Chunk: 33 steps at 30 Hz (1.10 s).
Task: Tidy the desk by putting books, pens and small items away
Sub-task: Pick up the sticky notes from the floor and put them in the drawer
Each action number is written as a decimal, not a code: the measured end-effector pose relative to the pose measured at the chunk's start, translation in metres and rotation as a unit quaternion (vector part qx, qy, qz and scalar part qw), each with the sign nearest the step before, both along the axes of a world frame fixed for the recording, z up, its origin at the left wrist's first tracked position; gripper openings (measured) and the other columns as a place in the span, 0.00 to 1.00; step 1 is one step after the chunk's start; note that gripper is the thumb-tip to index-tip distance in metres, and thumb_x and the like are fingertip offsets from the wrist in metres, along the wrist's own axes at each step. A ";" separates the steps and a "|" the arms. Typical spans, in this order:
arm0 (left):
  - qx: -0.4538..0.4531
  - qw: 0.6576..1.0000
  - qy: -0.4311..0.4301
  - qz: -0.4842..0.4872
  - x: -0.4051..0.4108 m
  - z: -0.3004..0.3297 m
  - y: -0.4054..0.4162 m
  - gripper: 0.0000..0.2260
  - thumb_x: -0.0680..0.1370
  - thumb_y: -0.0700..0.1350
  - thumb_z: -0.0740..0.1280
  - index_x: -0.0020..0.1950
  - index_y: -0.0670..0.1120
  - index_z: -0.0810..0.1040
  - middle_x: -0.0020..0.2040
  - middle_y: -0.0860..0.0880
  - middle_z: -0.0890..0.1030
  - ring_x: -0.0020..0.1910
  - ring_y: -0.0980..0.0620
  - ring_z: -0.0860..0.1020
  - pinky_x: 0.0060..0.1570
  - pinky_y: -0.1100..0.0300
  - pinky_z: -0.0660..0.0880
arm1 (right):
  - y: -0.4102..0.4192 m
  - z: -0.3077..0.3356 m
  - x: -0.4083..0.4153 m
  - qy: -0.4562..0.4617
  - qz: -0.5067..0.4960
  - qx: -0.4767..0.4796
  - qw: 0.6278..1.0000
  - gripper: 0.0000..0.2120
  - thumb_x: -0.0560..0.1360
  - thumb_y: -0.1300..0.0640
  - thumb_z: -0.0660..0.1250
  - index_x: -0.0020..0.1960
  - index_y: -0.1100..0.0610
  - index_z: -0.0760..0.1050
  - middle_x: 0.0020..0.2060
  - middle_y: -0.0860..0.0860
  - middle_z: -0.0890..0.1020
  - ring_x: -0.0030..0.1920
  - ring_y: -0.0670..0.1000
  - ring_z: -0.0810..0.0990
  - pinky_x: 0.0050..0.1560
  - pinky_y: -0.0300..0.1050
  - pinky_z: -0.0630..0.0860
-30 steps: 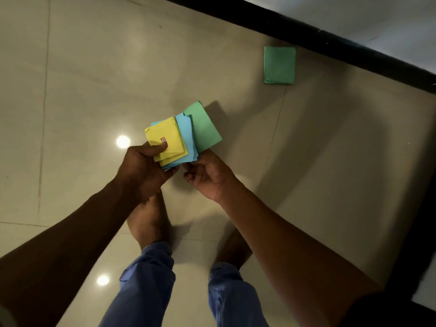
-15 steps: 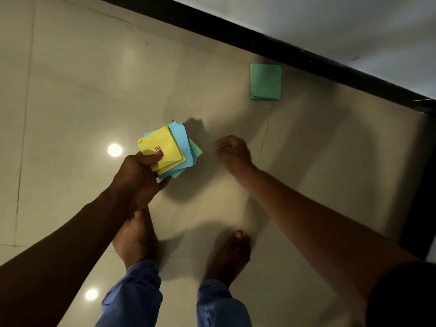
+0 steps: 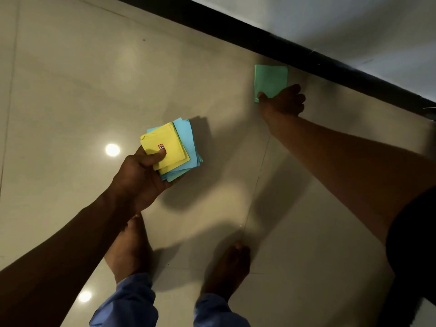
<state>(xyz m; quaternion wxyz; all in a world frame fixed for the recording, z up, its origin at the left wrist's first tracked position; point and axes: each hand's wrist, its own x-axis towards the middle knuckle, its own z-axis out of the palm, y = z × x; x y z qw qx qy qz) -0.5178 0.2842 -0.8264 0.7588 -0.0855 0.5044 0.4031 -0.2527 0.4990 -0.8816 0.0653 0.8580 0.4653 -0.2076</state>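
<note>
My left hand [image 3: 139, 178] holds a stack of coloured paper squares [image 3: 174, 147] above the floor, thumb pressed on the yellow top sheet; blue and green sheets fan out beneath it. A single green paper square [image 3: 270, 79] lies flat on the tiled floor near the dark skirting. My right hand [image 3: 283, 102] reaches out to it and covers its near edge, thumb at the lower left corner and fingers at the right side. Whether the sheet is lifted off the floor cannot be told.
A black skirting strip [image 3: 271, 41] runs diagonally along the base of a white wall [image 3: 354, 22] just beyond the green sheet. My two bare feet [image 3: 132, 251] stand on the glossy beige tiles [image 3: 70, 90], with blue trouser cuffs below.
My right hand left the stack and stretched forward and right to the green sheet by the wall. The left hand kept the stack and barely moved.
</note>
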 end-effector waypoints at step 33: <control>0.029 0.989 0.093 -0.107 0.002 0.123 -0.011 0.21 0.77 0.41 0.66 0.70 0.52 0.76 0.64 0.45 0.82 0.58 0.43 0.83 0.51 0.49 0.82 | -0.154 0.171 -0.029 0.377 0.050 -0.007 0.925 0.08 0.76 0.65 0.71 0.48 0.53 0.81 0.35 0.50 0.83 0.31 0.51 0.85 0.27 0.39 0.75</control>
